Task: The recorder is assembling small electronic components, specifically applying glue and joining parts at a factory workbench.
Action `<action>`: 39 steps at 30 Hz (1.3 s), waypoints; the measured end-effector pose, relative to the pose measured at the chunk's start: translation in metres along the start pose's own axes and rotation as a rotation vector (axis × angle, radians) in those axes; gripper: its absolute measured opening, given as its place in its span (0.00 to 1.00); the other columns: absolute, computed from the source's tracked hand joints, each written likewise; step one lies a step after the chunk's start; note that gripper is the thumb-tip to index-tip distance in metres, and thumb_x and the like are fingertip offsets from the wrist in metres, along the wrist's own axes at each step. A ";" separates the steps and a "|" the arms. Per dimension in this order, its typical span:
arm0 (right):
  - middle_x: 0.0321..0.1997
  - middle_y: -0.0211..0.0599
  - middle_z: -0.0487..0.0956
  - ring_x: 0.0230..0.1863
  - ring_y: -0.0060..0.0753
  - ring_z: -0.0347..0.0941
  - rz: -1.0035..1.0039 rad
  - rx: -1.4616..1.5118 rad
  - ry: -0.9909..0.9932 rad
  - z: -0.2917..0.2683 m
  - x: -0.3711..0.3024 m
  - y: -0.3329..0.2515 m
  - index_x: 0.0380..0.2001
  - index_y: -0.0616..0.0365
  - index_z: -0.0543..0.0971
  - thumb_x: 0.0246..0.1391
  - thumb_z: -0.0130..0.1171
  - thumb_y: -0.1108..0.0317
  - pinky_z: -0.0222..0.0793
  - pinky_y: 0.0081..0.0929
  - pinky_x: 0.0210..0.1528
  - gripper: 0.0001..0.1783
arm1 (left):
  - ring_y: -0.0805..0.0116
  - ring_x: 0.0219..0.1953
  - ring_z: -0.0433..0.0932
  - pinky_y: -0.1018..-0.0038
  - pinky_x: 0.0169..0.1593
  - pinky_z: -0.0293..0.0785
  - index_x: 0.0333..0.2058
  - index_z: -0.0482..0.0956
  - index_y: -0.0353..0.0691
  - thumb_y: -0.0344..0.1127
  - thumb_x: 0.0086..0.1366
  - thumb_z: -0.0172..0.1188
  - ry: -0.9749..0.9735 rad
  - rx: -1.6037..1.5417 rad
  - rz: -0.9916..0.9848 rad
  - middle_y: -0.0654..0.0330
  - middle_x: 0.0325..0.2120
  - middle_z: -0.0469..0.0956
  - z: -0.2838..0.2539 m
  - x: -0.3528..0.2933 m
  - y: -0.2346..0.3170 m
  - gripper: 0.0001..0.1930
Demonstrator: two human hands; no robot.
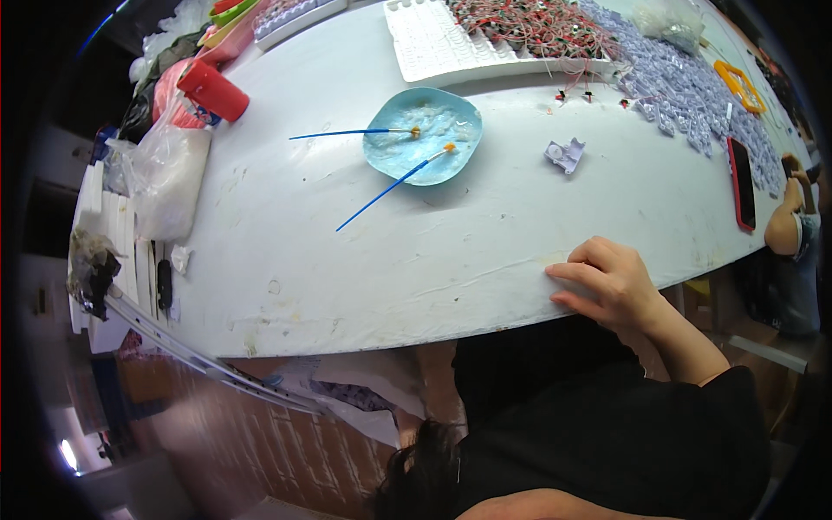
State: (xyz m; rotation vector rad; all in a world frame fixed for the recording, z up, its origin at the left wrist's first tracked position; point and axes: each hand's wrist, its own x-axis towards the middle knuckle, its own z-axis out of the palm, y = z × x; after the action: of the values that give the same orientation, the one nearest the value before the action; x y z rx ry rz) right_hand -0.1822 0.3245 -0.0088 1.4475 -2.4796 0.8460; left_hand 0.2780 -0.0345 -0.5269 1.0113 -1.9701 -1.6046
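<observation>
Assy wkshop, per tbl (pixel 347 286) w/ wired comps (pixel 537 30), plastic pcs (pixel 685 97), brushes (pixel 383 192).

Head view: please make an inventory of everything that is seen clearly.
Bowl: 1, light blue, upper middle
Brushes: 2, blue handles, tips inside bowl
Loose part: 1, lilac, right of bowl
Part pile: uncountable, lilac, upper right
Tray: 1, white, top
Wires: uncountable, mostly red, on tray
Phone: 1, black and red, right side
Looped handle: 1, yellow, upper right
Container: 1, red, upper left
Basins: count unclear, pink and green, upper left
Bags: several, clear, white or dark, mainly left
Table: 1, white, centre
Other person: 1, colours unclear, right edge
Sleeve: 1, black, lower right
Right hand: 1, bare, near table edge
</observation>
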 end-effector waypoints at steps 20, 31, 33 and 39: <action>0.31 0.32 0.74 0.28 0.33 0.72 0.023 0.029 -0.003 0.002 -0.003 0.002 0.38 0.52 0.83 0.40 0.72 0.67 0.69 0.27 0.27 0.17 | 0.53 0.51 0.73 0.62 0.55 0.69 0.56 0.66 0.29 0.34 0.59 0.63 0.152 -0.080 0.038 0.45 0.51 0.74 0.006 0.041 0.082 0.28; 0.32 0.35 0.74 0.29 0.34 0.72 0.115 0.040 -0.052 0.006 0.001 -0.018 0.42 0.53 0.83 0.45 0.70 0.66 0.69 0.27 0.31 0.17 | 0.55 0.45 0.77 0.66 0.49 0.73 0.50 0.70 0.28 0.43 0.36 0.81 0.351 0.372 -0.288 0.46 0.44 0.78 0.013 0.034 0.288 0.44; 0.32 0.34 0.74 0.29 0.33 0.71 0.109 0.032 -0.032 0.008 0.000 -0.014 0.42 0.53 0.83 0.44 0.71 0.66 0.69 0.26 0.32 0.18 | 0.60 0.42 0.78 0.68 0.46 0.73 0.47 0.71 0.31 0.41 0.39 0.80 0.336 0.298 -0.246 0.51 0.39 0.80 0.009 0.021 0.330 0.38; 0.35 0.35 0.75 0.32 0.34 0.73 0.113 0.114 -0.017 0.001 -0.008 -0.009 0.41 0.53 0.83 0.47 0.69 0.66 0.70 0.28 0.34 0.15 | 0.67 0.43 0.80 0.72 0.48 0.76 0.52 0.69 0.32 0.35 0.41 0.81 0.367 0.059 -0.148 0.55 0.41 0.80 -0.020 -0.013 0.371 0.40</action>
State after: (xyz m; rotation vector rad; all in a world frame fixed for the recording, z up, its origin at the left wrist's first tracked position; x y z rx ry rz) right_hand -0.1705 0.3263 -0.0090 1.3641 -2.5855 1.0154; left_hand 0.1972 -0.0100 -0.1646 1.3918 -1.7345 -1.3222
